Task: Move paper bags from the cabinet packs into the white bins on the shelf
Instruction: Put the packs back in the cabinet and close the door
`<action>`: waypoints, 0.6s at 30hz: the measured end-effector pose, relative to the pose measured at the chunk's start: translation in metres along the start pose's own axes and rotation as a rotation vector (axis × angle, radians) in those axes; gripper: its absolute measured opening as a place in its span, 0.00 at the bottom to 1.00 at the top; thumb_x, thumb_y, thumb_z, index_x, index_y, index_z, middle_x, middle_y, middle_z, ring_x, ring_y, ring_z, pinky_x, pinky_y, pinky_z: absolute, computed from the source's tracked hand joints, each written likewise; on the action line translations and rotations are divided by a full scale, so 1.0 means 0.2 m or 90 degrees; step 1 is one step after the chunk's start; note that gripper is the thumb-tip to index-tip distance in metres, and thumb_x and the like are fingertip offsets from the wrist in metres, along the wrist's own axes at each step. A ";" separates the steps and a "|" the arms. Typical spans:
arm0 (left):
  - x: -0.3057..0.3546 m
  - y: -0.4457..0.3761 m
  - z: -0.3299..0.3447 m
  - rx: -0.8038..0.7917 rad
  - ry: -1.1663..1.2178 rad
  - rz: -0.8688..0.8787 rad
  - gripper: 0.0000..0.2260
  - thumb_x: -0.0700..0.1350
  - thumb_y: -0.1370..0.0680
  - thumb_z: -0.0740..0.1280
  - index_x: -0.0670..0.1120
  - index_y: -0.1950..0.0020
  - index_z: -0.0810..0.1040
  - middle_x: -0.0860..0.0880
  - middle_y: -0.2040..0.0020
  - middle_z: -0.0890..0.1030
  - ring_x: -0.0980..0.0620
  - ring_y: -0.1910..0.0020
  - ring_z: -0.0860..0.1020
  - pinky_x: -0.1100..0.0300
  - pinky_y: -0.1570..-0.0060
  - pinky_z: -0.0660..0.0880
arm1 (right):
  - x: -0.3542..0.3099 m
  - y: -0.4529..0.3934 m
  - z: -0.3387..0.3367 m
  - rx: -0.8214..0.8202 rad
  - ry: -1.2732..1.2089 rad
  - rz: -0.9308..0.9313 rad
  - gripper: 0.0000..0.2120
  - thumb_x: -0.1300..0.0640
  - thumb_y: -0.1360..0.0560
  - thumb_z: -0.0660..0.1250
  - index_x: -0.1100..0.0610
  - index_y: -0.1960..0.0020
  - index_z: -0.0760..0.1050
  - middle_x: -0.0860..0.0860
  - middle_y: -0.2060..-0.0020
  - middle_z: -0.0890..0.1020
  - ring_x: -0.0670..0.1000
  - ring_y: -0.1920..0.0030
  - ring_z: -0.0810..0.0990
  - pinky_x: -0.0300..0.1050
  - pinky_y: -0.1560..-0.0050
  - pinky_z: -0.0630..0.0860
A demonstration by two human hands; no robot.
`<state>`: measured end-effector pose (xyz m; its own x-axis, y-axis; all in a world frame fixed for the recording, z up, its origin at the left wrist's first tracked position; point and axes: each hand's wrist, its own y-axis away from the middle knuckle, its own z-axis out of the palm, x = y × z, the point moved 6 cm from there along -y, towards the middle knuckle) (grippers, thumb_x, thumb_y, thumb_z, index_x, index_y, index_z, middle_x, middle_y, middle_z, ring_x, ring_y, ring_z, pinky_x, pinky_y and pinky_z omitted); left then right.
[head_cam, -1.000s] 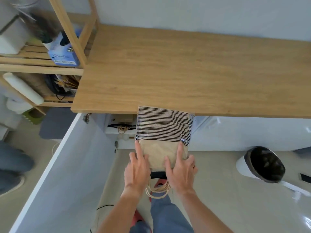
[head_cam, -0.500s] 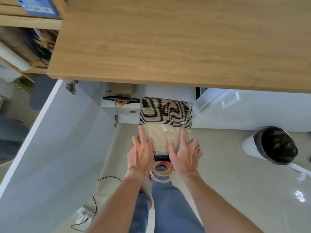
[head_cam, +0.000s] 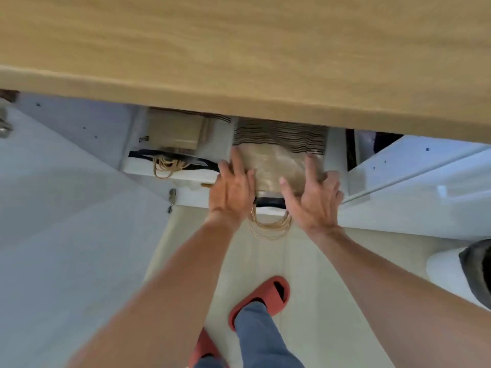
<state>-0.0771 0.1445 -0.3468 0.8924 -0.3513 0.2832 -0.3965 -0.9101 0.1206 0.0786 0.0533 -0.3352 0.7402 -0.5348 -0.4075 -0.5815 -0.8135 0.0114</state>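
A plastic-wrapped pack of brown paper bags [head_cam: 276, 160] with black stripes at its far end lies at the front of the white cabinet shelf [head_cam: 334, 155], half under the wooden countertop [head_cam: 239, 49]. My left hand [head_cam: 232, 191] grips its left edge and my right hand [head_cam: 314, 197] its right edge. Twine handles [head_cam: 268, 227] hang from the pack's near end. A second pack of bags [head_cam: 174, 135] lies on the shelf to the left, its own handles [head_cam: 166, 166] spilling out. The white bins are out of view.
An open white cabinet door [head_cam: 66, 208] stands at the left, another white door [head_cam: 414, 176] at the right. A white bin with a dark liner [head_cam: 467, 272] stands on the floor at the right edge. My feet in red slippers [head_cam: 261, 298] are on the pale tiles.
The pack has gone from the countertop edge down and into the cabinet opening, with both hands on it. The view has dropped lower; the wooden shelf rack at the left has left the frame.
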 end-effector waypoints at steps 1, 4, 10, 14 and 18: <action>0.01 -0.09 0.03 0.009 0.012 0.005 0.26 0.53 0.18 0.46 0.41 0.23 0.54 0.35 0.33 0.67 0.40 0.48 0.77 0.50 0.54 0.78 | 0.02 -0.08 0.04 0.013 0.007 0.006 0.35 0.33 0.26 0.63 0.49 0.25 0.60 0.61 0.45 0.68 0.59 0.48 0.70 0.53 0.47 0.64; 0.02 -0.32 0.08 0.026 0.032 -0.010 0.27 0.54 0.17 0.48 0.42 0.21 0.49 0.36 0.37 0.68 0.41 0.45 0.76 0.49 0.48 0.76 | 0.05 -0.28 0.17 0.042 0.018 0.013 0.34 0.32 0.25 0.61 0.47 0.24 0.60 0.63 0.43 0.68 0.61 0.47 0.70 0.54 0.46 0.65; 0.00 -0.48 0.21 0.001 0.007 -0.019 0.29 0.55 0.16 0.50 0.42 0.21 0.47 0.36 0.33 0.65 0.39 0.41 0.74 0.47 0.42 0.73 | 0.09 -0.43 0.33 0.032 0.048 0.007 0.37 0.30 0.25 0.60 0.49 0.22 0.59 0.64 0.39 0.66 0.63 0.44 0.70 0.57 0.42 0.66; 0.01 -0.55 0.20 0.012 -0.060 -0.015 0.28 0.54 0.16 0.51 0.41 0.21 0.50 0.35 0.33 0.65 0.40 0.41 0.72 0.48 0.43 0.72 | 0.08 -0.48 0.34 0.035 0.060 0.012 0.38 0.29 0.24 0.58 0.49 0.22 0.59 0.64 0.38 0.66 0.63 0.43 0.70 0.57 0.42 0.66; 0.02 -0.56 0.18 -0.034 -0.074 -0.037 0.26 0.53 0.16 0.50 0.40 0.23 0.53 0.37 0.33 0.66 0.40 0.39 0.71 0.49 0.41 0.70 | 0.05 -0.47 0.30 0.012 0.126 0.004 0.36 0.32 0.22 0.55 0.51 0.21 0.57 0.68 0.32 0.63 0.66 0.39 0.69 0.58 0.40 0.67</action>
<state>-0.0220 0.2371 -0.3940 0.9320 -0.3243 0.1620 -0.3515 -0.9178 0.1848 0.1213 0.1386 -0.3944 0.7877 -0.5753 -0.2204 -0.5907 -0.8068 -0.0052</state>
